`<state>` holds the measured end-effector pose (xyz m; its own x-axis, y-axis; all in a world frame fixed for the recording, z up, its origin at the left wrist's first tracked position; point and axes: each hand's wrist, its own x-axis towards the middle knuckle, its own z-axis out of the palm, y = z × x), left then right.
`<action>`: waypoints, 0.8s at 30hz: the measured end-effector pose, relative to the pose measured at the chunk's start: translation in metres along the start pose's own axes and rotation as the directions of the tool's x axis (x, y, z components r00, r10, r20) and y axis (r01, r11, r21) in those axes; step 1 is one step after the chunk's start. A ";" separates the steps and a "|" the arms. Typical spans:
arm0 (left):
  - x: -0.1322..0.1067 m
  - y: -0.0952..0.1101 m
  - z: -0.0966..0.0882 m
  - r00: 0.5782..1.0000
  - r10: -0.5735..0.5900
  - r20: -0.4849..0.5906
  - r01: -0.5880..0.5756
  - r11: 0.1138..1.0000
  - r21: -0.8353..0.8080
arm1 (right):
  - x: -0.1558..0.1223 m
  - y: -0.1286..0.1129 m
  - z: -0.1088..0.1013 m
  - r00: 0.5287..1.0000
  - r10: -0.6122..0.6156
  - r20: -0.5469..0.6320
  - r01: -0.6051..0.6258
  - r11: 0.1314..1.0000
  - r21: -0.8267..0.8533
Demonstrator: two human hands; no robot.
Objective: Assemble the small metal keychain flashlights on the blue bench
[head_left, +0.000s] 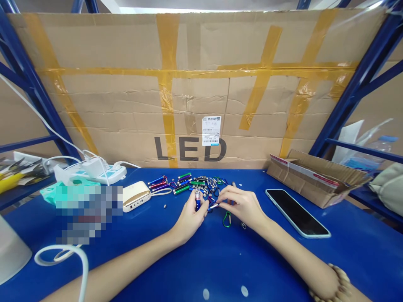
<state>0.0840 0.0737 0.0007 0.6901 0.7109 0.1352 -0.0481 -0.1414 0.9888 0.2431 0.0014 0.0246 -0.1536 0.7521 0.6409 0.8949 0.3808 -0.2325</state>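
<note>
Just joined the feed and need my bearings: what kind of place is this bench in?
Probably a small warehouse or packing workbench: a blue table set in blue metal racking, a taped cardboard sheet marked LED behind it, and a pile of mini keychain flashlights.

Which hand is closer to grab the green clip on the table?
The right hand, probably. The green carabiner clip lies just under its fingers, while the left hand is busy holding a small blue flashlight upright.
</note>
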 end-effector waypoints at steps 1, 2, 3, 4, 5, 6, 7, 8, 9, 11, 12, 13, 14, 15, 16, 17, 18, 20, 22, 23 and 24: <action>0.000 0.000 0.000 1.000 0.002 0.018 -0.002 1.000 -0.027 | 0.000 0.000 0.001 1.000 -0.003 0.003 0.003 1.000 0.014; 0.000 0.000 0.000 1.000 0.008 0.027 -0.007 0.999 -0.053 | 0.000 0.000 0.001 1.000 0.003 0.004 -0.003 1.000 0.030; 0.001 0.001 0.000 0.999 0.018 0.031 -0.015 0.997 -0.075 | -0.001 0.000 0.002 1.000 0.015 0.005 -0.015 0.999 0.046; 0.000 0.001 0.001 0.999 0.026 0.034 -0.023 0.996 -0.087 | -0.001 0.000 0.002 1.000 0.031 0.002 -0.031 0.998 0.062; 0.000 0.002 0.001 0.998 0.036 0.050 -0.031 0.996 -0.089 | -0.002 0.000 0.002 0.999 0.048 -0.002 -0.048 0.996 0.077; 0.000 0.002 0.001 0.996 0.043 0.076 -0.037 0.996 -0.083 | -0.002 0.001 0.003 0.998 0.064 -0.007 -0.064 0.993 0.095; 0.000 0.002 0.001 0.993 0.048 0.104 -0.041 0.997 -0.071 | -0.002 0.001 0.003 0.997 0.077 -0.012 -0.076 0.991 0.114; 0.000 0.002 0.001 0.990 0.051 0.128 -0.044 0.997 -0.056 | -0.002 0.001 0.003 0.996 0.086 -0.018 -0.082 0.987 0.140; 0.000 0.002 0.001 0.988 0.052 0.144 -0.046 0.998 -0.044 | -0.001 0.001 0.003 0.995 0.094 -0.025 -0.088 0.981 0.172; 0.000 0.003 0.002 0.988 0.060 0.141 -0.054 0.998 -0.045 | 0.000 -0.002 0.004 0.992 0.127 -0.019 -0.117 0.955 0.273; 0.000 0.003 0.002 0.991 0.067 0.120 -0.061 0.997 -0.053 | 0.001 -0.004 0.004 0.987 0.163 -0.005 -0.152 0.928 0.341; 0.001 0.003 0.002 0.993 0.075 0.087 -0.070 0.996 -0.060 | 0.002 -0.007 0.005 0.977 0.213 0.025 -0.204 0.887 0.414; 0.002 0.004 0.001 0.996 0.082 0.047 -0.079 0.995 -0.063 | 0.002 -0.010 0.005 0.961 0.266 0.070 -0.266 0.834 0.484; 0.002 0.004 0.001 0.996 0.085 0.005 -0.084 0.995 -0.062 | 0.003 -0.013 0.005 0.942 0.312 0.127 -0.329 0.777 0.537; 0.003 0.004 0.001 0.996 0.084 -0.034 -0.086 0.995 -0.056 | 0.004 -0.015 0.006 0.923 0.338 0.183 -0.380 0.730 0.568; 0.003 0.004 0.000 0.995 0.083 -0.063 -0.086 0.995 -0.047 | 0.004 -0.018 0.006 0.912 0.340 0.228 -0.408 0.709 0.575; 0.004 0.004 0.000 0.993 0.085 -0.080 -0.088 0.996 -0.036 | 0.004 -0.020 0.006 0.912 0.320 0.258 -0.411 0.716 0.564; 0.004 0.001 -0.001 0.992 0.091 -0.085 -0.091 0.996 -0.002 | 0.004 -0.022 0.006 0.931 0.253 0.264 -0.357 0.785 0.507; 0.004 -0.001 -0.002 0.994 0.079 -0.078 -0.076 0.996 0.040 | 0.003 -0.023 0.007 0.958 0.187 0.218 -0.268 0.856 0.442; 0.003 -0.001 -0.002 0.995 0.067 -0.075 -0.063 0.996 0.057 | 0.002 -0.022 0.007 0.969 0.162 0.185 -0.226 0.883 0.411; 0.003 -0.001 -0.002 0.996 0.058 -0.075 -0.053 0.996 0.066 | 0.001 -0.021 0.008 0.979 0.140 0.149 -0.187 0.906 0.380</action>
<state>0.0847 0.0770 0.0003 0.6303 0.7511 0.1962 -0.0365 -0.2238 0.9740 0.2212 -0.0015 0.0244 -0.0879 0.8698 0.4854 0.6801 0.4084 -0.6087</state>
